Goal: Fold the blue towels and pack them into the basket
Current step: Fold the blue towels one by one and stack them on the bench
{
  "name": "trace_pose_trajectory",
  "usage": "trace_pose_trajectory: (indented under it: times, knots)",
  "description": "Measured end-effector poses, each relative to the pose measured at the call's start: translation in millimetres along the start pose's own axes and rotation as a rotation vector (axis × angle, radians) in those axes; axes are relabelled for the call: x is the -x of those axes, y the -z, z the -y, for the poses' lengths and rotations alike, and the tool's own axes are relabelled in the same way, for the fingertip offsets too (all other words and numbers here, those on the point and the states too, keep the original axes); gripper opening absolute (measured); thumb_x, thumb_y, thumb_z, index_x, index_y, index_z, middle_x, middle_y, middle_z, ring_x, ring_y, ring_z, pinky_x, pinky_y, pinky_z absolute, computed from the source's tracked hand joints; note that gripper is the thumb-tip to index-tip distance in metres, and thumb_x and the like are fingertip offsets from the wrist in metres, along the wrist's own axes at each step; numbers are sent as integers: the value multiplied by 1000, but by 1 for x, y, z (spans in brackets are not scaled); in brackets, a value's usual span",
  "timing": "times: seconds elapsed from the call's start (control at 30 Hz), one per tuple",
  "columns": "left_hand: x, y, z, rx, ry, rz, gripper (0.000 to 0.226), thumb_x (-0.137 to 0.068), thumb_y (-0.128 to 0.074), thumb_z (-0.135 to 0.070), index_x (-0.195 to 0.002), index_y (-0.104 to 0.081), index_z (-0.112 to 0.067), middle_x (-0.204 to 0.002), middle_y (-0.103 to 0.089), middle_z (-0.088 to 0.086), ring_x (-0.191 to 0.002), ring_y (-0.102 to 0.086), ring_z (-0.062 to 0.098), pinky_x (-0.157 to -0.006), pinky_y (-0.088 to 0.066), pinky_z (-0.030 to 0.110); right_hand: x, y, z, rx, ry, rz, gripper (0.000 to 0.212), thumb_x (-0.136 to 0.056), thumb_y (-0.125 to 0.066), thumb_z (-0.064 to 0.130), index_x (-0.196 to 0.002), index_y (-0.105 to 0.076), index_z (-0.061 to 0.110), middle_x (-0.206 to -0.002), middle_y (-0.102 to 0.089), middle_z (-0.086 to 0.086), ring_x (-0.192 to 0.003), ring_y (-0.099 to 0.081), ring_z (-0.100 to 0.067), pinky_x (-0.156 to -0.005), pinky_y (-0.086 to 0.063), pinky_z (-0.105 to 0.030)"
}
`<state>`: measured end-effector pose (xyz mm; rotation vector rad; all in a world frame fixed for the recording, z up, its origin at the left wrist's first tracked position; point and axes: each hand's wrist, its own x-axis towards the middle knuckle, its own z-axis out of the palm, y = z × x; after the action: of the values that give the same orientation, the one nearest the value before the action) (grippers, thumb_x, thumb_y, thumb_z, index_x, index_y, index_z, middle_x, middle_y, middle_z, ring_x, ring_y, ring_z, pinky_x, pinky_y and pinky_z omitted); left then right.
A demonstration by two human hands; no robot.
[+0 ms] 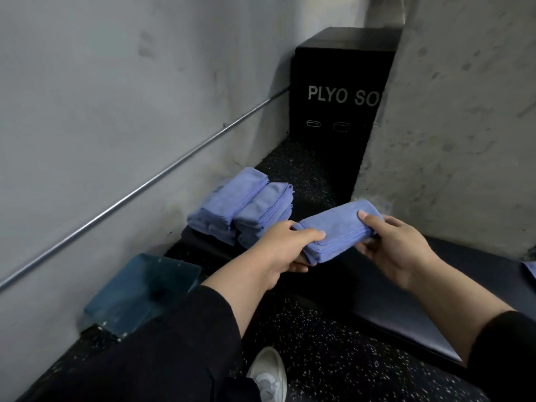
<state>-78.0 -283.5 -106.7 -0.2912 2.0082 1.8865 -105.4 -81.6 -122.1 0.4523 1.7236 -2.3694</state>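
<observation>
both hands hold one folded blue towel [336,227] in the air over the dark padded worktop [406,309]: the left hand [282,250] grips its near end, thumb on top and fingers curled under, and the right hand [397,250] grips the far end the same way, thumb pressed on the upper face

largest first: grey concrete walls close in on both sides, with a metal rail [145,184] running along the left one. a black plyo box [336,88] stands at the back. the speckled floor [333,358] runs below. a blue-tinted basket [139,291] sits on the floor by the left wall, tilted, nothing visible inside. a stack of folded towels [240,207] in two piles rests on the worktop's far end, just beside the held towel

the step in hand looks like carrying the finished fold to be set down. to do it well, i would keep both ends pinched so the layers stay aligned, keep the towel level, lower it flat, and let go only once it rests

hard to make out: the plyo box lettering is cut off by the right wall, and the basket is blurred, so its depth and rim are unclear. a scrap of blue at the right edge [530,271] may be another towel, mostly out of frame. a white shoe [269,372] shows at the bottom
</observation>
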Motion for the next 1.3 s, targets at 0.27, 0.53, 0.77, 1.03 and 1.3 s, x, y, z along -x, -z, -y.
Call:
trace_pose_trajectory:
  times: [0.27,0.53,0.77,1.03,1.3]
  knots:
    - [-5,66,-24,-54,-103,-229,24,-86,-73,-33,-75,-56,-20,-66,-65,4,-54,-58,13,-52,-43,21,-44,-85,27,174,111,114,12,-92,-72,20,-91,-64,11,-83,-65,-8,-77,-60,-19,-75,-57,-32]
    - [-20,102,-26,-91,-111,-473,23,-90,-65,-37,-99,-62,-16,-75,-55,4,-53,-47,18,-44,-35,23,-98,-158,37,643,254,103,34,-91,-74,29,-98,-69,-4,-84,-60,-13,-76,-60,-24,-78,-60,-43]
    - [-30,111,-19,-690,-130,-608,29,-91,-68,-46,-106,-64,-21,-97,-57,-4,-83,-58,21,-71,-44,30,-119,-160,18,1228,369,30,40,-90,-70,44,-111,-69,11,-98,-69,-7,-92,-66,-27,-85,-55,-40]
    - [-47,108,-9,-968,-285,-546,44,-95,-61,-51,-131,-66,-27,-132,-59,8,-121,-55,31,-100,-47,46,-104,-150,-9,1389,778,152,38,-101,-48,51,-129,-65,32,-145,-53,9,-135,-47,-15,-110,-35,-53]
    - [-52,101,-3,-982,-197,-488,51,-90,-62,-61,-133,-64,-34,-130,-63,5,-118,-60,27,-96,-50,45,-104,-135,-15,1541,531,270,58,-104,-30,54,-157,-26,31,-167,-15,12,-154,-9,-15,-120,-10,-60]
